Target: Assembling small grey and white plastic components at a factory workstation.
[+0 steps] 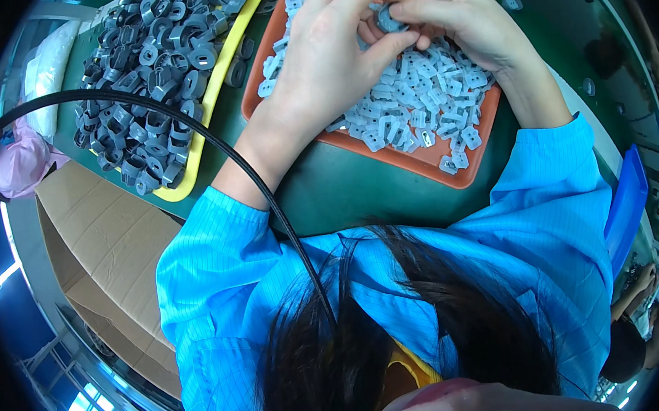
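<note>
A small grey rounded plastic part (388, 21) is pinched between my two hands, above the far side of an orange-red tray (388, 167). My left hand (337, 41) has its thumb and fingers closed around the part from the left. From the right, my right hand (458, 17) grips the same part with thumb and fingertips. Finer detail of the part is hidden by my fingers. Below my hands, the tray holds a heap of small pale translucent plastic pieces (421, 92).
On the left, a yellow-rimmed tray (201, 138) is heaped with dark grey plastic parts (156, 72). A cardboard box (110, 236) stands beside the green table (329, 198). A white plastic bag (51, 68) lies farther left, and a blue bin (626, 208) is at right. Other people are near both edges.
</note>
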A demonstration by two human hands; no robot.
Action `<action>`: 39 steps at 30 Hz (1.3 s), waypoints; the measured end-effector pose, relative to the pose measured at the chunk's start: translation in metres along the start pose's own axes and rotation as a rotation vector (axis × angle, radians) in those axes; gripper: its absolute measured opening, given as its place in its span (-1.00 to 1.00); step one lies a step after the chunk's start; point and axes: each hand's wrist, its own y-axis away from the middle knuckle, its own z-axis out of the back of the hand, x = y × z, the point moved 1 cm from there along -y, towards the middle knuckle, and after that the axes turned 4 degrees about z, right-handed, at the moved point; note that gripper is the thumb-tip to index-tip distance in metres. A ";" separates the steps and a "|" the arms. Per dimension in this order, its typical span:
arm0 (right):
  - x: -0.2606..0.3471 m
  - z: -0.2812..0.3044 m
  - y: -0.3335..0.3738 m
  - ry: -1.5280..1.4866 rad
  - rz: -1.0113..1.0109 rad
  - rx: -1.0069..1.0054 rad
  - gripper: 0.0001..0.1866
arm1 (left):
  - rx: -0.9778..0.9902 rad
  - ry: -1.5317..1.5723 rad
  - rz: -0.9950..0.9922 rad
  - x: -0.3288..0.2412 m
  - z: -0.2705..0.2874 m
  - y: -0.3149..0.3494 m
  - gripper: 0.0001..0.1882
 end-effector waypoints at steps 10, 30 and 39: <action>-0.002 -0.011 0.008 0.279 0.192 0.174 -0.77 | 0.306 -0.134 -0.149 0.002 0.020 -0.007 -0.65; 0.009 0.023 -0.012 0.892 0.324 -0.457 -0.79 | -0.029 -0.351 0.008 0.050 0.013 -0.084 -0.59; 0.029 -0.021 0.012 1.177 0.070 0.011 -0.75 | 0.142 1.159 0.626 0.035 0.019 -0.018 -0.66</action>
